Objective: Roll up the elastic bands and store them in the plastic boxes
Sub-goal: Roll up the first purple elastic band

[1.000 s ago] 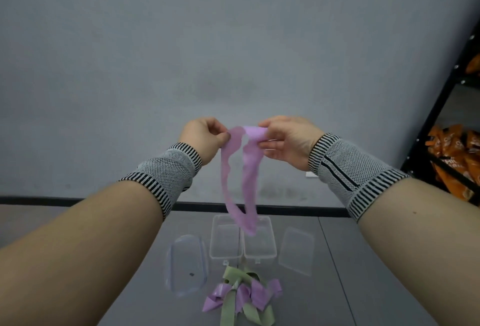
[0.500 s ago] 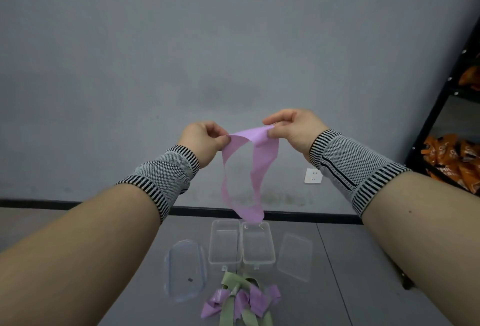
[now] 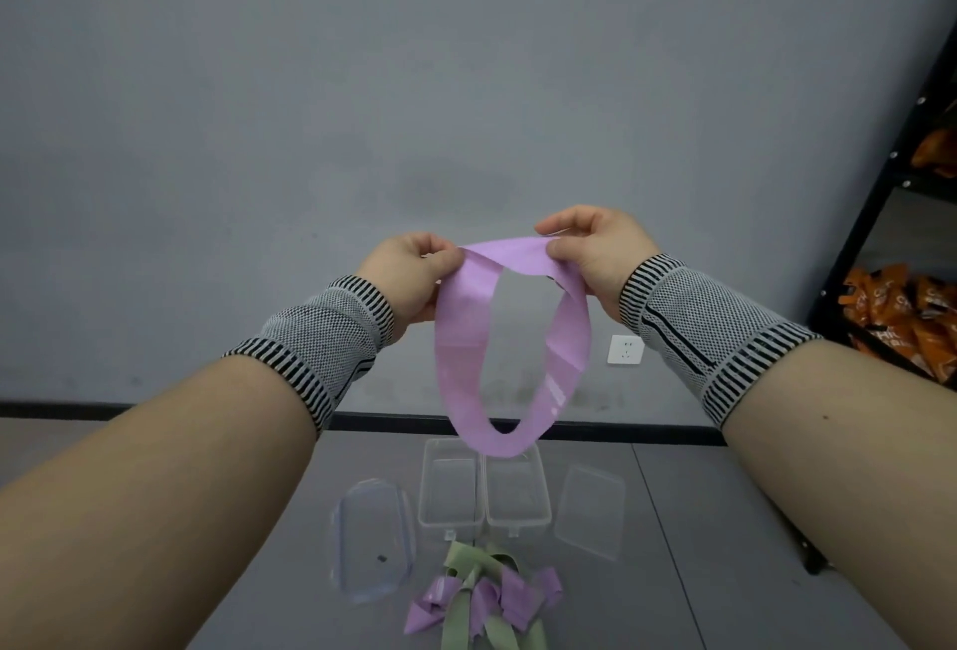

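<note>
A purple elastic band [image 3: 460, 354] hangs as an open loop in the air in front of me. My left hand [image 3: 409, 281] pinches its upper left end, and my right hand [image 3: 595, 250] pinches its upper right end. The loop's bottom dangles just above two clear plastic boxes [image 3: 449, 491] [image 3: 517, 494] that stand side by side on the grey table [image 3: 699, 572]. A tangled heap of purple and green bands [image 3: 487, 603] lies in front of the boxes.
A clear lid [image 3: 373, 543] lies left of the boxes, another clear lid [image 3: 590, 509] right of them. A black shelf rack [image 3: 875, 193] with orange packets [image 3: 901, 318] stands at the far right. A white wall socket [image 3: 625, 350] sits on the grey wall.
My hands have moved apart and the band has spread from a narrow, twisted hang into a wide, flat loop. The right hand rose a little.
</note>
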Demonstrator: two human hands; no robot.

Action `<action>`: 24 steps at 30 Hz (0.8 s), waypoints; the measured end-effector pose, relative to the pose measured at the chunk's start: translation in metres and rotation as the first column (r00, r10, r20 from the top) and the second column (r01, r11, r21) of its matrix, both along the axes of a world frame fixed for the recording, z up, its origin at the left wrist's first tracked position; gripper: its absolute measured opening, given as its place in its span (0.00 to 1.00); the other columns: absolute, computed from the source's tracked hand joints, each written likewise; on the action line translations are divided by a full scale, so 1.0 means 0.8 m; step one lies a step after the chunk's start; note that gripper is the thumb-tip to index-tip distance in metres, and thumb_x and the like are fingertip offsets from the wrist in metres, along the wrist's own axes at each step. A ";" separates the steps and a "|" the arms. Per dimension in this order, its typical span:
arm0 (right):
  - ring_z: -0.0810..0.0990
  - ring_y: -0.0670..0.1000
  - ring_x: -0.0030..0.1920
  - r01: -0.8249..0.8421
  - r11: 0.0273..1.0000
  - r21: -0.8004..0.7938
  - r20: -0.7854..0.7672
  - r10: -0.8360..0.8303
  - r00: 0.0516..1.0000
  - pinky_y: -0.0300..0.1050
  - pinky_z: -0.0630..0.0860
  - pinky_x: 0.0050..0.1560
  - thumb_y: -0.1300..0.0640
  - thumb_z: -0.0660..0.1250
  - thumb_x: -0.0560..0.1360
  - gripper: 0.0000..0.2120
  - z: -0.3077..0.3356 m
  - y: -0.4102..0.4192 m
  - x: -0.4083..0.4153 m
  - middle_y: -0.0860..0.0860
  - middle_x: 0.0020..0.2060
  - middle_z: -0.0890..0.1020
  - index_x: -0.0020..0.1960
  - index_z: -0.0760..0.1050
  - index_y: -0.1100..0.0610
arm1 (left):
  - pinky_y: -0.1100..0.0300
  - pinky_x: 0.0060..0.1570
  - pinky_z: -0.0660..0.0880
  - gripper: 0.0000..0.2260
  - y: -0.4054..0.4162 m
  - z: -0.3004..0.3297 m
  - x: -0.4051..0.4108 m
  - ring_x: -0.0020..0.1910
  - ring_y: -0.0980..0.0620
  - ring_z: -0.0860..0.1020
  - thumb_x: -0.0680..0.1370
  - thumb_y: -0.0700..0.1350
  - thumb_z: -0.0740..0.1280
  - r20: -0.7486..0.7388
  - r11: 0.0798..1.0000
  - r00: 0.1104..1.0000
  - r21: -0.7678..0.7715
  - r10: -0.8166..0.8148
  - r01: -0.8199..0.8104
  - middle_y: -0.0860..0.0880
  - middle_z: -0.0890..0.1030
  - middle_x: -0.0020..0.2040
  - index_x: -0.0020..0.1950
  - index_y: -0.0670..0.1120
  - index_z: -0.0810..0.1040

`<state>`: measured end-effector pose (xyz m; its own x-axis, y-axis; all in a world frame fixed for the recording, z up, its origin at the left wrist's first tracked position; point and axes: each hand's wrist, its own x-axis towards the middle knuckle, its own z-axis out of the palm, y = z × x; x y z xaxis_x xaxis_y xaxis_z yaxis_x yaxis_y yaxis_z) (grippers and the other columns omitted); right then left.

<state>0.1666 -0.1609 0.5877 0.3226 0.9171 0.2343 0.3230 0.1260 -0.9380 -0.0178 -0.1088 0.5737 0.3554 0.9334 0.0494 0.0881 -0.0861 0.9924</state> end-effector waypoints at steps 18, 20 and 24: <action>0.79 0.48 0.48 -0.181 0.973 -0.146 -0.152 0.159 0.976 0.45 0.74 0.49 0.67 0.65 0.73 0.09 -0.041 -0.029 -0.021 0.51 0.44 0.83 0.44 0.78 0.54 | 0.59 0.39 0.80 0.17 -0.019 0.042 0.028 0.37 0.50 0.80 0.76 0.29 0.60 0.292 0.982 0.954 -0.150 -0.066 0.114 0.41 0.79 0.49 0.63 0.43 0.72; 0.77 0.47 0.54 -0.139 0.983 -0.120 -0.093 0.128 0.987 0.46 0.75 0.50 0.65 0.68 0.72 0.13 -0.041 -0.025 -0.023 0.50 0.54 0.80 0.54 0.76 0.53 | 0.60 0.39 0.81 0.17 -0.019 0.042 0.025 0.37 0.50 0.81 0.76 0.29 0.60 0.305 0.982 0.951 -0.155 -0.054 0.105 0.41 0.79 0.49 0.62 0.43 0.72; 0.78 0.48 0.52 -0.158 0.983 -0.090 -0.111 0.148 0.983 0.45 0.74 0.48 0.64 0.69 0.72 0.13 -0.036 -0.020 -0.029 0.50 0.51 0.80 0.54 0.76 0.53 | 0.61 0.37 0.81 0.17 -0.018 0.043 0.017 0.37 0.51 0.81 0.76 0.28 0.59 0.307 0.983 0.951 -0.163 -0.036 0.090 0.41 0.79 0.47 0.61 0.42 0.73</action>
<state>0.1433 -0.1768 0.5586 0.1944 0.9743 0.1137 0.2076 0.0724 -0.9755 -0.0043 -0.1236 0.6079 0.4070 0.9134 0.0032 -0.2170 0.0933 0.9717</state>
